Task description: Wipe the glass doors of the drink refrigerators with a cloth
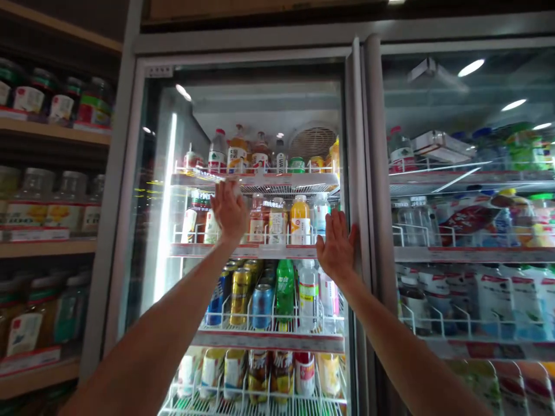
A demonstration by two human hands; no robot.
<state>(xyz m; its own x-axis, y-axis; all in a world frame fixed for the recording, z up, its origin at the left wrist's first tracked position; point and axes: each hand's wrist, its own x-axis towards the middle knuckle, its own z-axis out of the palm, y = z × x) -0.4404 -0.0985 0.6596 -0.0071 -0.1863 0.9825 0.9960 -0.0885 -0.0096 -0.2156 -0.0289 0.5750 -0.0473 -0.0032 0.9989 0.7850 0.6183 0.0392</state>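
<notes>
My left hand (229, 212) is raised against the glass door (269, 95) of a drinks fridge, in front of the second shelf. Its fingers are bent, and a small whitish thing, perhaps a cloth or tissue, shows beside the fingertips; its kind is unclear. Lower and to the right, my right hand (336, 245) lies with fingers stretched on the same door, close to its right-hand frame (361, 231). Behind the glass, an orange juice bottle (300, 219) and other bottles stand between the two hands.
Below are shelves with a green bottle (285, 286), a blue can (262, 306) and several other drinks. A second fridge door (455, 104) adjoins on the right. On the left, open wooden shelves (52, 248) hold jars and bottles.
</notes>
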